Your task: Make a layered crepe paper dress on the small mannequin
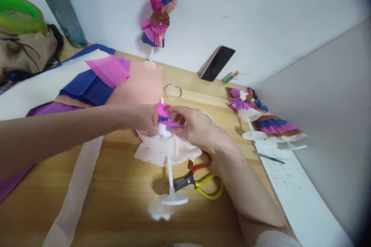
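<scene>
A small white dress form [165,130] stands tilted on a round base [173,199] in front of me. Its chest is wrapped in pink crepe paper [162,110] with a narrow blue band, and a pale crepe-paper skirt [168,150] flares below. A purple crepe-paper strip [171,123] lies across the waist. My left hand [146,119] is closed against the form's left side; what its fingertips grip is hidden. From the right, my right hand [194,123] pinches the purple strip, fingers bent. Scissors [189,179] with red and yellow handles lie beside the base.
Crepe-paper sheets [142,81] are piled at left, with a pale strip [84,173] nearer me. Behind are a dressed form [159,19], a clear ring [173,91] and a phone [218,63]. More dressed forms [246,112], a pen [271,158] and written paper [301,193] lie right.
</scene>
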Demonstrator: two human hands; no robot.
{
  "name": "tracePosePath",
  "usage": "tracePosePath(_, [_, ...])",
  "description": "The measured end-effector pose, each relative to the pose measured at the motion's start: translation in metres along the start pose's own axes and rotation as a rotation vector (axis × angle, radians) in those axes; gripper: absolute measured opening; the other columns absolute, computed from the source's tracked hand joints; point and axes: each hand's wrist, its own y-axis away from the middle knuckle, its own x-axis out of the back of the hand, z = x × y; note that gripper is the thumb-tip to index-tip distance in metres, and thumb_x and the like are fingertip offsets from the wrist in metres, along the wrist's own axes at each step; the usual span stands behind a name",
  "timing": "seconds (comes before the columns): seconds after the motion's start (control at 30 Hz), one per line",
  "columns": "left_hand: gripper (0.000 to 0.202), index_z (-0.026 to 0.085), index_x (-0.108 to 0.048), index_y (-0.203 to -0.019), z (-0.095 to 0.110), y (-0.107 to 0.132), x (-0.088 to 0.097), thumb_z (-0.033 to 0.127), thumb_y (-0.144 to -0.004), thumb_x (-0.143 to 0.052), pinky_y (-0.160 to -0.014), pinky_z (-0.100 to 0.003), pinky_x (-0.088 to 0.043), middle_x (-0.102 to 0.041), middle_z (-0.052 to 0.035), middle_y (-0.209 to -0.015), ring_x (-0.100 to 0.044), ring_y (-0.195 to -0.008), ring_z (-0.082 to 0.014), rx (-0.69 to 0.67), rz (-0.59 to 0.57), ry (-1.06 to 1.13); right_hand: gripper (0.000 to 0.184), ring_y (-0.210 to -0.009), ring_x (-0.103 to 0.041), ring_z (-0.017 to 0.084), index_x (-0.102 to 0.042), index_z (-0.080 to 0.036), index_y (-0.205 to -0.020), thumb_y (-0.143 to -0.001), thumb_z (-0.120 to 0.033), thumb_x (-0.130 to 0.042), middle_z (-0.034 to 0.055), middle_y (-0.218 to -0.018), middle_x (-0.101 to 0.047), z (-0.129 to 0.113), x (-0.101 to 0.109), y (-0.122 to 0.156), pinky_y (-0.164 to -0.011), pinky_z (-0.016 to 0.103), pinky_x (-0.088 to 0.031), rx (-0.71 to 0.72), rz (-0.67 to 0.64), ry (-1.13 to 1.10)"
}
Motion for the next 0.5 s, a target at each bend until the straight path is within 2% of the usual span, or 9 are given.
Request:
tracePosePath(0.1, [0.004, 0.016, -0.056, -0.056, -0.001, 0.001, 0.0, 0.018, -0.053, -0.058, -0.044, -0.023, -0.026, -0.046, 0.0035, -0.049, -0.043, -0.048, -0.0106, 0.008, 0.073, 0.002, 0.049, -0.08, -0.063, 0.02, -0.059, -0.02, -0.126, -0.078, -0.015, -0.056, 0.0094, -0.1, -0.072, -0.003, 0.003, 0.004, -0.066, 0.028, -0.038, 0.022, -0.076, 0.134])
tracePosePath(0.27, [0.021, 0.016, -0.059, -0.071, -0.007, -0.001, -0.002, 0.019, -0.051, -0.057, -0.049, -0.022, -0.033, -0.052, 0.0027, -0.058, -0.05, -0.056, -0.0129, 0.023, 0.128, 0.146, 0.046, -0.067, -0.062, 0.019, -0.066, -0.021, -0.115, -0.075, -0.006, -0.046, 0.0083, -0.083, -0.073, -0.004, 0.003, 0.005, -0.056, 0.027, -0.03, -0.053, -0.064, 0.285])
tracePosePath(0.4, [0.029, 0.015, -0.06, -0.076, -0.016, -0.004, -0.002, 0.017, -0.049, -0.051, -0.056, -0.024, -0.04, -0.056, 0.0004, -0.066, -0.056, -0.064, -0.016, 0.013, 0.129, 0.211, 0.042, -0.068, -0.062, 0.019, -0.066, -0.02, -0.113, -0.076, -0.01, -0.049, 0.0081, -0.083, -0.073, -0.004, 0.003, 0.003, -0.056, 0.026, -0.03, -0.063, -0.036, 0.283])
tracePosePath(0.5, [0.042, 0.016, -0.064, -0.087, -0.026, -0.008, 0.002, 0.017, -0.048, -0.048, -0.057, -0.023, -0.039, -0.061, -0.0009, -0.077, -0.055, -0.07, -0.0165, -0.134, 0.126, 0.129, 0.048, -0.072, -0.063, 0.02, -0.059, -0.021, -0.125, -0.077, -0.016, -0.054, 0.0078, -0.089, -0.073, -0.003, 0.002, 0.005, -0.058, 0.027, -0.03, 0.001, -0.069, 0.269])
